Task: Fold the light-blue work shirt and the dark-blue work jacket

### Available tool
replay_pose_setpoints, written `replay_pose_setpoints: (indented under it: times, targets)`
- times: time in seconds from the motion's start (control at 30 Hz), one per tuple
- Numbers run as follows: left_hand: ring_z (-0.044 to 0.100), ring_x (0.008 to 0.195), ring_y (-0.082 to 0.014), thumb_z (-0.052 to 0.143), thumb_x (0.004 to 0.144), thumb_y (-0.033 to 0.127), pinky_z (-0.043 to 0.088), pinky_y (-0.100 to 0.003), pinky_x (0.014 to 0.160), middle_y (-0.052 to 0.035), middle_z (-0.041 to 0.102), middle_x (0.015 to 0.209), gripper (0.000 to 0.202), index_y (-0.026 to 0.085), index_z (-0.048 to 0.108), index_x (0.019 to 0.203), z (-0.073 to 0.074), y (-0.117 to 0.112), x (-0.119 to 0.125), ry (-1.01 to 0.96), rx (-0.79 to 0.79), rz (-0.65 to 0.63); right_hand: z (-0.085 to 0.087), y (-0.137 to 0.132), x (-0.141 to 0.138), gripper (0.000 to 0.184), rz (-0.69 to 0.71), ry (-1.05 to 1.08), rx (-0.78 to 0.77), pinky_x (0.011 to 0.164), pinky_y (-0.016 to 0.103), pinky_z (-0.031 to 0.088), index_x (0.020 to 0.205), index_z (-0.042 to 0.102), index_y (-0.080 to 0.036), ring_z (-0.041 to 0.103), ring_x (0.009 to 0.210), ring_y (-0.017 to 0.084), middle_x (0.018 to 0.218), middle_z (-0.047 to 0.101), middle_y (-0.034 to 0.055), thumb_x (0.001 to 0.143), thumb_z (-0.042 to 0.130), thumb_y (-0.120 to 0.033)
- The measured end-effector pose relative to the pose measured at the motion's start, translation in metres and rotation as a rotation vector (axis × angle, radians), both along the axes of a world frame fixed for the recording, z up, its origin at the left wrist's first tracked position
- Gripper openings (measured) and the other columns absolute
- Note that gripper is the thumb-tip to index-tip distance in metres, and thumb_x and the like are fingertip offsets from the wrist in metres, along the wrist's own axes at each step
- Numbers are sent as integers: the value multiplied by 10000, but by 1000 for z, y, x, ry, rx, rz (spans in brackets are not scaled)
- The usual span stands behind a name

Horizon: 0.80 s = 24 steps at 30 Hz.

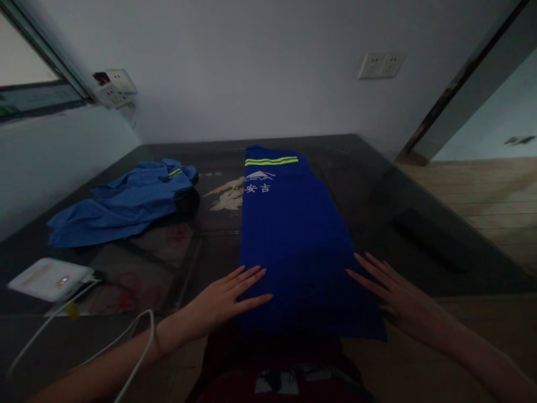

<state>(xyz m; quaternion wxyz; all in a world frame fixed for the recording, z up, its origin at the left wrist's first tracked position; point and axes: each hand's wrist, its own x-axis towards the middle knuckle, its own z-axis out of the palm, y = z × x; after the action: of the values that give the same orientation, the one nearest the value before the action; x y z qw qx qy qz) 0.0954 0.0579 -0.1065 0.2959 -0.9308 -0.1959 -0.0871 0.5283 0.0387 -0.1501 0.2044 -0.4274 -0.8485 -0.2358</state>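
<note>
A dark blue work garment [293,229], folded into a long strip, lies on the dark table with its near end hanging past the front edge. Two yellow-green stripes and white lettering mark its far part. My left hand [232,294] rests flat on the left border of the cloth, fingers stretched out. On the opposite border, the fingertips of my right hand [390,285] touch the cloth, spread apart. Neither hand grips anything.
To the left lies a crumpled lighter blue garment [126,201]. A white power bank [54,279] with a white cable [145,330] sits at the front left. A dark oblong object [428,238] lies on the right of the table [335,148]. Wall sockets [381,65] are behind.
</note>
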Motion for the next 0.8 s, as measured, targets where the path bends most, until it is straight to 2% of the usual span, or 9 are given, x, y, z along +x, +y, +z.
replay_pose_setpoints:
  times: [0.1,0.23,0.43,0.6,0.7,0.8]
  targets:
    - [263,1394,-253,457,849,-25,326,-438,1113,-105,216,1536,753,314,205,1472,-9,2,11,26,35,-38,1,11,-17,873,44,-87,98,1108,564,244,1475,184,-347,150,1418,271,1563,147,12,728,405,48]
    - [283,1387,-250,454,854,-11,351,-435,1101,-111,262,1521,724,295,228,1469,-9,0,15,15,25,-54,4,16,-22,816,141,-126,131,1115,548,236,1469,220,-317,217,1404,243,1534,246,38,758,404,39]
    - [253,1392,-301,536,766,36,338,-489,1098,-92,243,1530,784,282,265,1459,1,-5,10,-7,-169,-101,3,18,-19,704,238,-103,87,1115,543,236,1438,303,-332,312,1369,228,1496,335,45,819,454,-31]
    - [349,1357,-212,459,847,100,321,-424,1121,-58,398,1464,697,256,199,1474,17,-5,6,-63,-391,-141,12,18,-17,584,307,-20,60,1132,556,166,1395,391,-333,369,1339,209,1438,435,40,881,423,-57]
    - [424,1310,-198,407,917,214,343,-379,1106,-52,441,1437,572,256,238,1461,33,-9,5,-131,-485,-185,24,13,-17,520,346,24,41,1136,561,119,1376,422,-321,382,1329,204,1409,474,39,911,401,-91]
    - [461,1278,-208,331,959,360,357,-363,1089,-55,472,1413,487,248,316,1433,53,-20,2,-190,-522,-168,39,3,-20,445,367,101,41,1140,514,185,1355,457,-315,389,1322,202,1379,509,37,940,388,-172]
